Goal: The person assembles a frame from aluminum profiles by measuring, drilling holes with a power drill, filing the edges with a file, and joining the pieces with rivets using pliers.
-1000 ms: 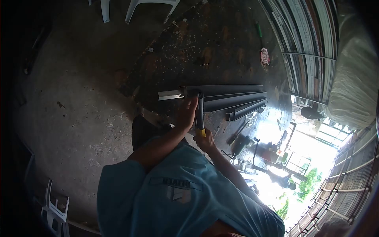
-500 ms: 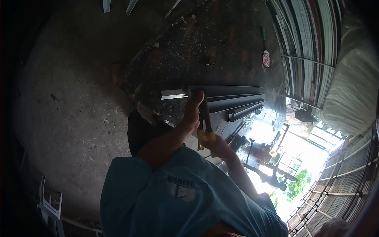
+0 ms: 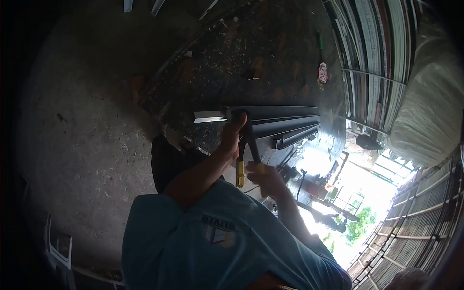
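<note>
My left hand [image 3: 234,133] is closed around the upper part of a dark long-handled tool [image 3: 250,140], near the end of the dark metal profiles [image 3: 280,114]. Whether its hidden fingers also grip a profile cannot be made out. A short bright profile piece [image 3: 209,116] sticks out to the left of this hand. My right hand [image 3: 267,178] is closed on one yellow grip of the tool. The other yellow grip [image 3: 240,175] hangs free, apart from my right hand. Where the tool's head meets the profiles is hidden.
The profiles lie over a dark, speckled table [image 3: 217,63]. A green-handled brush [image 3: 322,67] lies at its far side. Long profiles [image 3: 377,53] are stacked at the right, beside a plastic-wrapped bundle [image 3: 425,101]. A person [image 3: 340,224] is in the bright background.
My right hand has moved slightly, and the tool's two handles stand wider apart. My left hand keeps its place at the profiles. The whole view has shifted slightly.
</note>
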`<state>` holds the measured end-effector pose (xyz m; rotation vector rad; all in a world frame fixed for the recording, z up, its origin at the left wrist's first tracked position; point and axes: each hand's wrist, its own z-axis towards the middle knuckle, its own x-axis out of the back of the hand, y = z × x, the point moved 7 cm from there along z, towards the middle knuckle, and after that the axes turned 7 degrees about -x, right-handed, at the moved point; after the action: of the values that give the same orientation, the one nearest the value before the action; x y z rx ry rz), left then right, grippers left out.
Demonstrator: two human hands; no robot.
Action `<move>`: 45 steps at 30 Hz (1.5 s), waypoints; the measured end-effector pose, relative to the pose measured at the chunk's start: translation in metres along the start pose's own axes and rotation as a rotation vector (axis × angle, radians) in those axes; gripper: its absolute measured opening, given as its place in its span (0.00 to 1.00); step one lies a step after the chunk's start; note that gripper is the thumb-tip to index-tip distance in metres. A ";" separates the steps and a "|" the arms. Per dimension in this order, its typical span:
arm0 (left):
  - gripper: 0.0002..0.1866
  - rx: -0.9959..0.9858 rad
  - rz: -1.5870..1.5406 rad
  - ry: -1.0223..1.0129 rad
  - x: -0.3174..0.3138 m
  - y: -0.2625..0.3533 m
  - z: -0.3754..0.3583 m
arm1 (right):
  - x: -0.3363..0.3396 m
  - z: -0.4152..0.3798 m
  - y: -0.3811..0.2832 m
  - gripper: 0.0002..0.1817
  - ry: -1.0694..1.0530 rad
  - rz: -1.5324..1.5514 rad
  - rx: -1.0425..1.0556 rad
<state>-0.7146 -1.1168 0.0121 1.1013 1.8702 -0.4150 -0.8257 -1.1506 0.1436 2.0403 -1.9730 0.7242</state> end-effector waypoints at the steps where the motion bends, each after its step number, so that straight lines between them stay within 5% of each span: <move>1: 0.21 -0.018 -0.033 0.077 0.007 -0.005 0.004 | -0.021 0.020 0.037 0.20 -0.075 0.317 -0.136; 2: 0.21 -0.036 -0.069 0.153 0.010 -0.007 0.006 | -0.028 0.021 0.044 0.23 -0.005 0.303 -0.269; 4: 0.22 -0.033 0.000 0.120 -0.001 0.002 0.007 | -0.033 0.051 0.061 0.19 0.129 0.154 0.047; 9: 0.22 0.013 0.039 0.179 0.005 -0.004 -0.005 | -0.050 0.074 0.072 0.13 0.264 -0.042 0.148; 12: 0.21 0.013 0.055 0.168 0.001 0.002 -0.011 | -0.034 0.042 0.030 0.15 -0.026 -0.374 -0.037; 15: 0.20 0.003 0.067 0.007 0.001 0.008 -0.011 | 0.003 -0.009 -0.017 0.19 -0.062 -0.237 0.097; 17: 0.20 -0.008 0.018 0.098 0.009 -0.002 -0.004 | 0.005 -0.004 -0.001 0.21 0.032 -0.167 0.016; 20: 0.22 -0.005 -0.014 0.171 0.007 -0.006 -0.009 | -0.042 0.037 0.059 0.24 -0.237 0.574 -0.038; 22: 0.25 -0.019 -0.002 0.167 0.001 -0.001 -0.006 | -0.048 0.053 0.066 0.19 -0.275 0.421 0.114; 24: 0.25 0.068 0.024 0.186 0.003 -0.006 -0.014 | -0.055 0.060 0.069 0.14 -0.202 0.378 0.181; 26: 0.26 0.156 0.122 0.188 -0.010 -0.021 -0.008 | -0.052 0.061 0.066 0.12 0.094 0.444 0.075; 30: 0.27 -0.375 0.480 -0.046 -0.101 0.061 -0.012 | -0.031 0.051 0.020 0.13 -0.176 0.822 0.342; 31: 0.27 -0.575 0.677 -0.203 -0.120 0.076 -0.026 | -0.031 0.034 0.001 0.14 -0.147 0.632 0.404; 33: 0.29 -0.956 1.141 0.020 -0.110 0.126 -0.047 | -0.016 -0.021 -0.082 0.15 -0.042 0.176 0.675; 35: 0.33 -0.932 0.803 -0.062 -0.067 0.179 -0.065 | -0.002 -0.081 -0.127 0.16 0.058 -0.043 0.841; 37: 0.46 -1.209 0.607 -0.015 -0.050 0.214 -0.103 | -0.015 -0.105 -0.136 0.16 -0.491 0.009 0.823; 41: 0.52 -1.426 0.437 -0.126 -0.043 0.206 -0.147 | -0.006 -0.104 -0.117 0.13 -0.500 -0.221 0.907; 43: 0.42 -1.199 0.608 -0.201 0.006 0.164 -0.109 | 0.016 -0.094 -0.081 0.12 -0.448 -0.157 0.807; 45: 0.34 -0.798 1.545 -0.001 0.032 0.133 -0.074 | 0.047 -0.078 -0.039 0.11 -0.331 -0.149 0.779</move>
<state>-0.6508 -0.9786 0.0451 1.5154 0.5756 1.0879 -0.8038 -1.1518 0.2403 2.8641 -1.8272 1.3525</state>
